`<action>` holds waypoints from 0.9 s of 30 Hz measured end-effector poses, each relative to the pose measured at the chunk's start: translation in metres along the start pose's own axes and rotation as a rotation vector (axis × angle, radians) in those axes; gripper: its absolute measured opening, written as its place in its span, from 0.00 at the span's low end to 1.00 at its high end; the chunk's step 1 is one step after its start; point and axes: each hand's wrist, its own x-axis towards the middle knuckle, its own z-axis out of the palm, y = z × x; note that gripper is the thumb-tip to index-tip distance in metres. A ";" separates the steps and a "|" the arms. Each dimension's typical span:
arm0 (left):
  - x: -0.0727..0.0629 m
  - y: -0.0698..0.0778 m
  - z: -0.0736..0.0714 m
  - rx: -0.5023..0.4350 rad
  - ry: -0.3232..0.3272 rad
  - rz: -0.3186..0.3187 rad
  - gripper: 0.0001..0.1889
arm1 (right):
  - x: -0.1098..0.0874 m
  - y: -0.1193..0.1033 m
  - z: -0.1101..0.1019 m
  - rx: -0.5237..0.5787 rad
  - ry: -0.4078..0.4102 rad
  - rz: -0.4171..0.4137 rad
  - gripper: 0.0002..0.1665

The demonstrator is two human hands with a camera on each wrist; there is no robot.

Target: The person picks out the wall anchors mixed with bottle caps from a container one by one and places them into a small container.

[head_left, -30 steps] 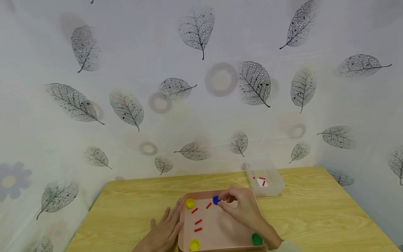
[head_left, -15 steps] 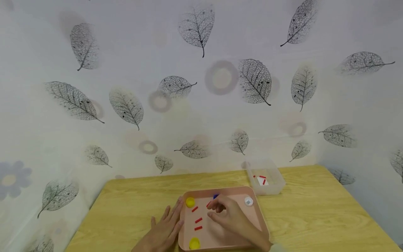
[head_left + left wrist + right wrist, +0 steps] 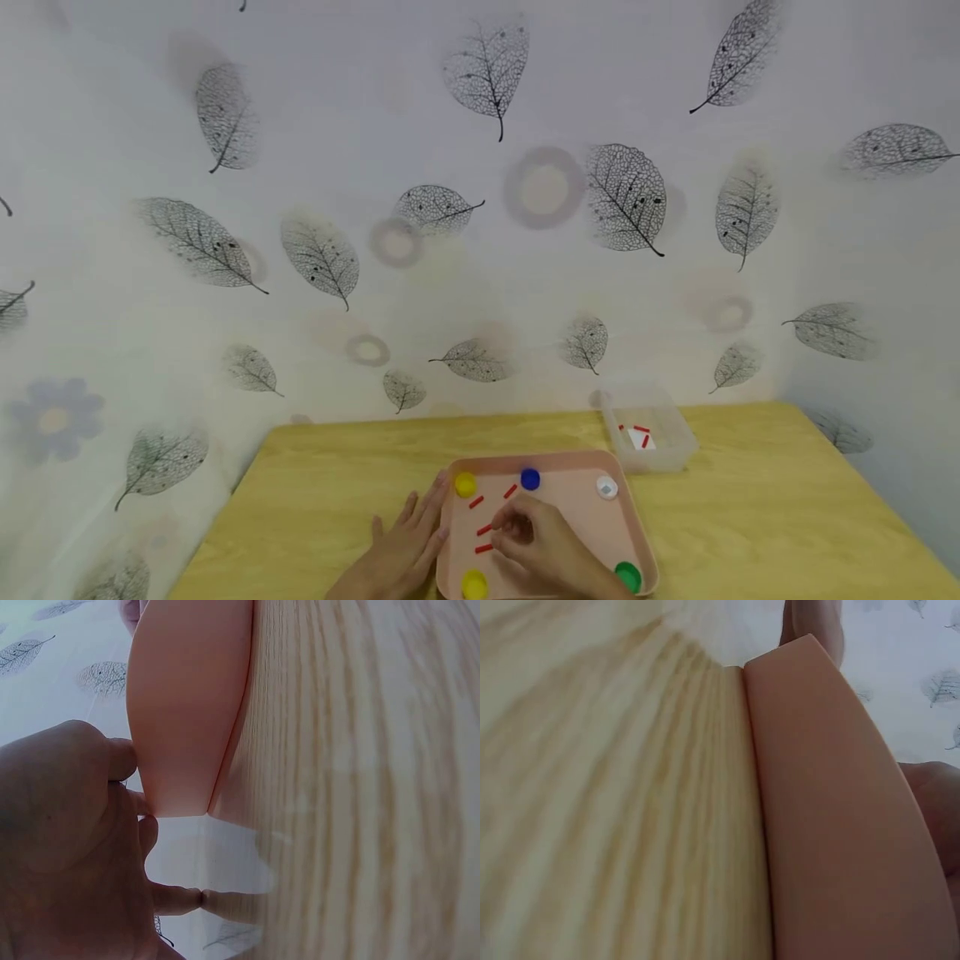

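A pink tray [image 3: 570, 460] lies on the table with several short red sticks [image 3: 476, 502] scattered on its left half. My left hand [image 3: 397, 542] is laid along the tray's left side, its fingers extended and touching the wall; in the left wrist view the hand [image 3: 75, 840] is beside that wall. Over the tray, my right hand [image 3: 543, 542] is low with bent fingers, thumb and index tips slightly apart. Those fingertips are right at the right ends of two red sticks [image 3: 484, 529]. In the right wrist view the tray wall [image 3: 840, 802] hides most of this hand.
Inside the tray are yellow caps [image 3: 466, 484] at the left corners, a blue cap [image 3: 530, 478] at the back, a white cap [image 3: 607, 487] back right and a green cap [image 3: 628, 577] front right. Behind it stands a clear box [image 3: 660, 454] holding red sticks and white paper.
My right hand has moved from the blue cap toward the front left, down to the red sticks, uncovering the blue and white caps. The left hand stays against the tray.
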 end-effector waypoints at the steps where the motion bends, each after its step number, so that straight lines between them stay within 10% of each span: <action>1: 0.001 0.000 0.001 -0.002 -0.002 0.001 0.33 | -0.001 0.001 0.000 0.004 -0.007 0.006 0.06; 27: 0.001 0.001 0.001 -0.029 -0.013 -0.012 0.33 | 0.009 0.009 0.007 -0.201 -0.110 -0.003 0.05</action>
